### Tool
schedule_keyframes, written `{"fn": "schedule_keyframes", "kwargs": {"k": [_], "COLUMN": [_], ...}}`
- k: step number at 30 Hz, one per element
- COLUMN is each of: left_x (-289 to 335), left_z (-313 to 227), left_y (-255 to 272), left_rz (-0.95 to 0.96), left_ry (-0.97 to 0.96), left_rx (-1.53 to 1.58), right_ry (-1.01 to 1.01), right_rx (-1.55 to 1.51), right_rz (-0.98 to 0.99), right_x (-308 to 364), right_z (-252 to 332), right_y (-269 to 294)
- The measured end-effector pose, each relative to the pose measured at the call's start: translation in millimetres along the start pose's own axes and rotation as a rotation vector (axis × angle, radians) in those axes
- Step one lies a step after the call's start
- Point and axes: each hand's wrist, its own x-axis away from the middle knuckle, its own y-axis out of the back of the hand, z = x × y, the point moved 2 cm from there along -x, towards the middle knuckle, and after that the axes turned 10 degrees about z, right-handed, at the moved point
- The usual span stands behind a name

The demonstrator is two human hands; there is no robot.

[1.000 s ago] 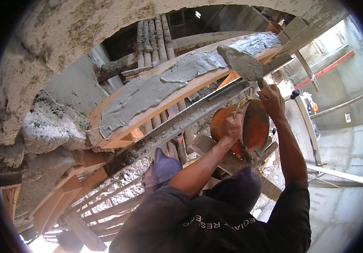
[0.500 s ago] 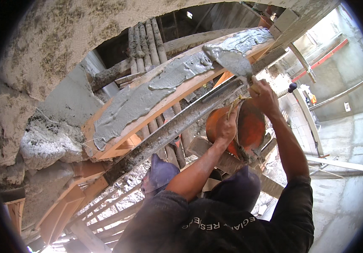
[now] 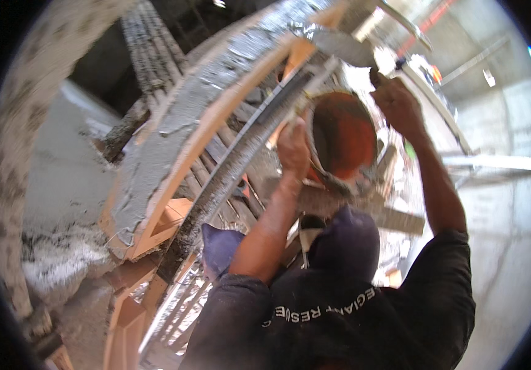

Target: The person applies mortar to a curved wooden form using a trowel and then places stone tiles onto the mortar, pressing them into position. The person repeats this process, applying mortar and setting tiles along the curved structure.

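Observation:
My left hand point(image 3: 294, 148) is closed on the near-left rim of an orange bucket point(image 3: 361, 145), which is tipped so its mouth faces me. Grey residue coats the bucket's inside. In my right hand point(image 3: 398, 105) is a trowel, its broad grey blade point(image 3: 345, 49) pointing left above the bucket. The blade's tip reaches the edge of the wet grey mortar point(image 3: 173, 120), though motion blur hides whether they touch. That mortar lies in a thick, uneven band along a curved wooden form point(image 3: 200, 132).
A straight mortar-crusted beam point(image 3: 234, 166) runs beside the form. Long poles point(image 3: 151, 49) pass behind it. Rough concrete point(image 3: 49, 154) stands at the left, a grey wall point(image 3: 493, 246) at the right. My dark-trousered knees point(image 3: 345, 240) are below the bucket, with slats and rubble further down.
The view has turned, shifting the form up and left. More of the bucket's inside shows. The trowel blade has drawn from the mortar's middle toward its right edge; both hands keep their holds.

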Motion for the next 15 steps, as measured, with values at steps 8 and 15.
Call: {"fn": "schedule_keyframes", "kwargs": {"k": [8,15], "left_x": [-10,-11], "left_z": [-11,-31], "left_y": [14,1], "left_rz": [0.238,0.267], "left_ry": [0.148,0.154], "left_rx": [0.441,0.503], "right_ry": [-0.142,-0.224], "right_rx": [-0.1,0.13], "right_rz": [0.543,0.56], "right_x": [120,100], "right_z": [-38,-38], "right_y": [45,-76]}}
